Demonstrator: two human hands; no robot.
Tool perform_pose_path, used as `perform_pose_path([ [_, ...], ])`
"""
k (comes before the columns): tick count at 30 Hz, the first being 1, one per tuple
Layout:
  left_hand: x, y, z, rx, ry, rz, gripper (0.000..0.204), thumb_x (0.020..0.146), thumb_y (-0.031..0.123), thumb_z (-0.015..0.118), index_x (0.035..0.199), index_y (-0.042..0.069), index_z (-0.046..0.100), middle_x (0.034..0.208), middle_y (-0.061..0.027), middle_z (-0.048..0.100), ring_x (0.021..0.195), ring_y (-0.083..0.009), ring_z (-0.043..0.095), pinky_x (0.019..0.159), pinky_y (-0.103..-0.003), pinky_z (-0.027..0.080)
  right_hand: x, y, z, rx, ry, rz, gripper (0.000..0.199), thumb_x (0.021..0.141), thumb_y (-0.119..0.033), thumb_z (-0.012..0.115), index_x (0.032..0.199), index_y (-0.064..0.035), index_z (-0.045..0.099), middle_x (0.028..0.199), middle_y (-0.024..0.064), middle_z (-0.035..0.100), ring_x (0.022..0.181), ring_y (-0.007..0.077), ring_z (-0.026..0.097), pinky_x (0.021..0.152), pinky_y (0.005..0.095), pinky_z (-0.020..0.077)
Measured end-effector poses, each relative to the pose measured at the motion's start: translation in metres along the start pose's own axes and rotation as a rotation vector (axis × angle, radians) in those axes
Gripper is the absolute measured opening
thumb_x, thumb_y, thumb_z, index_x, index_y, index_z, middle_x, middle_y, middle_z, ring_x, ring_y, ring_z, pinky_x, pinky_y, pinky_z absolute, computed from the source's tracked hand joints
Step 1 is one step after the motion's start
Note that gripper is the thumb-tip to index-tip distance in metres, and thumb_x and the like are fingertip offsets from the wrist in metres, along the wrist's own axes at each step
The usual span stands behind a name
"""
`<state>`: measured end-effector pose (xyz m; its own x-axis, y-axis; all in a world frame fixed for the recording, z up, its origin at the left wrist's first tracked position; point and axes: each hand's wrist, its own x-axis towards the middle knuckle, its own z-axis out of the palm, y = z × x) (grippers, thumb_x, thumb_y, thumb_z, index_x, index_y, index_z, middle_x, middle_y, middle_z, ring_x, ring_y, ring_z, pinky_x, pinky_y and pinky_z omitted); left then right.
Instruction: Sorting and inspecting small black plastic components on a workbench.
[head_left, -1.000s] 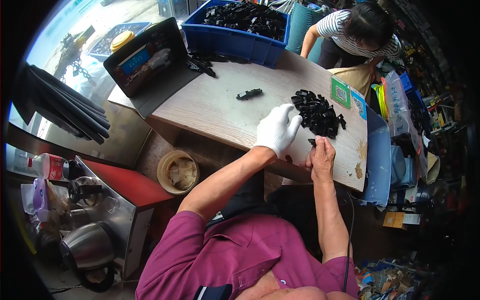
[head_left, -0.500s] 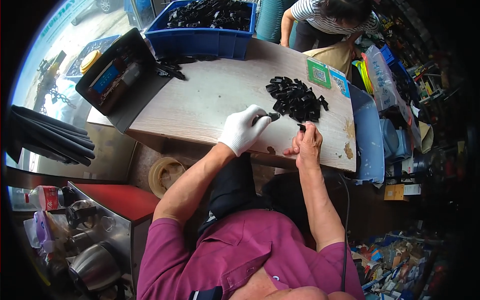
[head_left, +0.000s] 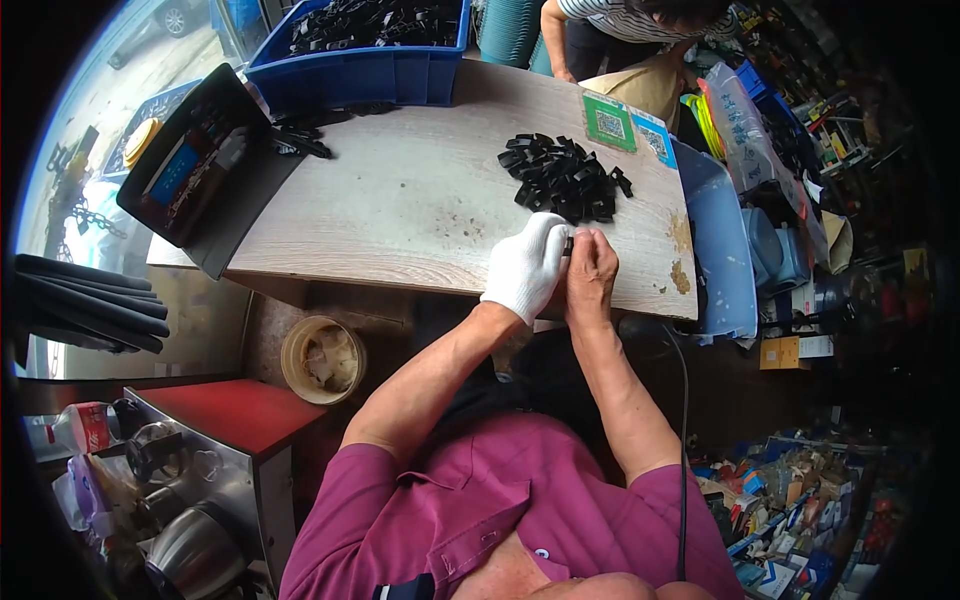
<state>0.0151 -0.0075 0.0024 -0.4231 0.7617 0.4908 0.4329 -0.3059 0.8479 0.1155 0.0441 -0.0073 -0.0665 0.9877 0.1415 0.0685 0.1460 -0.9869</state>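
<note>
Both hands meet over the near edge of the table, fingertips together around a small black plastic piece (head_left: 568, 246). My left hand (head_left: 524, 270), in a white knit glove, is closed on its left side. From the right, my bare right hand (head_left: 591, 272) pinches it with thumb and fingers. Only a sliver of black shows between them, so I cannot tell whether it is one part or two pressed together. Just beyond my fingers lies a heap of similar black plastic pieces (head_left: 562, 178).
A blue crate (head_left: 355, 78) full of black parts stands at the far left, near a tablet in a dark case (head_left: 190, 165). Printed cards (head_left: 610, 124) lie at the table's far right. A blue bin (head_left: 722, 250) adjoins the right edge. Someone in a striped top bends beyond the table.
My hands, apart before with a black piece in each, have come together at the fingertips. The view has shifted, so the table sits slightly further left and higher.
</note>
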Motion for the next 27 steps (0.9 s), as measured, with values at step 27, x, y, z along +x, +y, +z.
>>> perform_pose_path([
  [27,0.079,-0.124,-0.227,1.262,0.153,0.087,0.031,0.079,0.032,0.072,0.098,0.009,0.062,0.105,-0.0116,0.062,0.09,-0.032,0.063,0.073,-0.045,0.049,-0.003,-0.016,-0.001,0.24,-0.045,0.349,0.033,0.096,-0.035,0.052,0.072,-0.014,0.045,0.045,-0.0005,0.03,0.037,0.0132,0.033,0.04,0.0397,0.0518],
])
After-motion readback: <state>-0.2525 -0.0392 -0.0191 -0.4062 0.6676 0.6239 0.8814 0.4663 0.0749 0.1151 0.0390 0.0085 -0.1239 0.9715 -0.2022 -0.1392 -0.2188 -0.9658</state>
